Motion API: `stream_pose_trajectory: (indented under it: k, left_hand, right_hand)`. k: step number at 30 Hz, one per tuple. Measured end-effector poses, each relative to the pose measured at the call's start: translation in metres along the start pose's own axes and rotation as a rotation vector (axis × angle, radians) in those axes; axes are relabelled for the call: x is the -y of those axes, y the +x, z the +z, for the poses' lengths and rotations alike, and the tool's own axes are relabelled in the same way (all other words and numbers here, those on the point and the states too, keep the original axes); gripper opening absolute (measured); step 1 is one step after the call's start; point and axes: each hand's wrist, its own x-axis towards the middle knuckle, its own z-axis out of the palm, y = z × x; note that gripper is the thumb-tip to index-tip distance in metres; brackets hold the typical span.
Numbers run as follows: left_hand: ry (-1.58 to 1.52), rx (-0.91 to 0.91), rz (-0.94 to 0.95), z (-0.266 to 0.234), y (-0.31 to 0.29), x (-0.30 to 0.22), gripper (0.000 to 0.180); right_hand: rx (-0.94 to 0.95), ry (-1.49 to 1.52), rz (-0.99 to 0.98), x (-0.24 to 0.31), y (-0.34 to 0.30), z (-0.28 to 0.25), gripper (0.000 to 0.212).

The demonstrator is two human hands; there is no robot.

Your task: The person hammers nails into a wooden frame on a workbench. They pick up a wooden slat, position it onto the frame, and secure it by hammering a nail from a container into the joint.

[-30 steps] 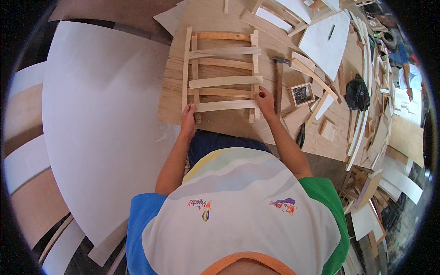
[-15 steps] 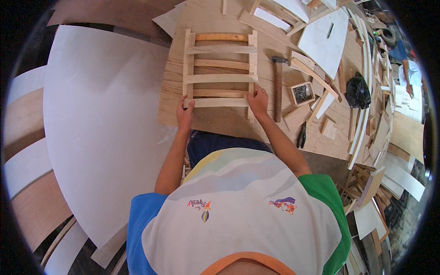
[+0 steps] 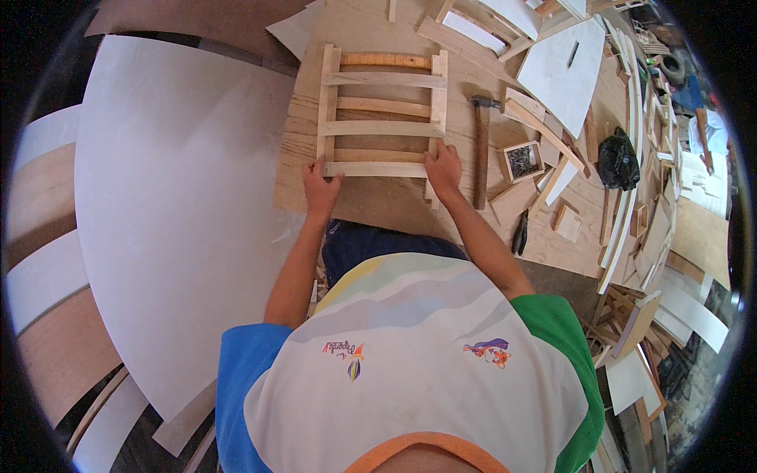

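A pale wooden slatted frame (image 3: 382,128), like a short ladder, lies on the plywood bench top in front of me. Several crosspieces run between its two side rails. At the frame's near left corner, my left hand (image 3: 322,191) is closed around the end of the rail and the nearest slat. My right hand (image 3: 444,169) grips the right rail beside that same slat, with the rail's near end sticking out below it. Just right of the frame, a hammer (image 3: 481,154) with a wooden handle lies head away from me.
A small wooden box of nails (image 3: 521,161), pliers (image 3: 520,232), a black plastic bag (image 3: 617,158) and wood offcuts cover the bench's right side. A big white panel (image 3: 181,213) stands along the left. More wooden frames (image 3: 481,30) lie at the far right.
My left hand has shifted its fingers slightly at the frame's near left corner. The near slat sits a little farther away in the view; my right hand keeps its grip.
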Motion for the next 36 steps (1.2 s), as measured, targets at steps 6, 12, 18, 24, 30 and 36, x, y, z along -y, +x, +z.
stream_pose_trajectory:
  k: [6, 12, 18, 24, 30, 36]
  left_hand:
    - [0.121, -0.014, 0.078, -0.001, 0.003, -0.001, 0.052]
    - [0.403, 0.0, 0.255, -0.004, 0.014, 0.0, 0.047]
    - [0.56, 0.033, 0.346, -0.003, 0.018, 0.002, 0.044]
    - [0.584, 0.104, 0.311, -0.006, 0.023, 0.0, 0.04]
    - [0.068, 0.192, 0.198, -0.019, 0.029, 0.032, 0.047]
    - [0.066, 0.173, 0.271, -0.022, 0.012, 0.036, 0.06]
  right_hand:
    - [-0.08, -0.182, -0.107, 0.0, -0.001, 0.007, 0.037]
    - [-0.051, -0.258, -0.186, -0.007, 0.007, 0.01, 0.043]
    - [-0.029, -0.367, -0.204, -0.007, 0.011, 0.013, 0.045]
    - [0.032, -0.411, -0.227, -0.002, 0.011, 0.006, 0.048]
    - [0.005, -0.165, -0.289, -0.013, 0.003, -0.003, 0.038]
    - [0.054, 0.23, -0.363, -0.061, -0.019, -0.001, 0.038]
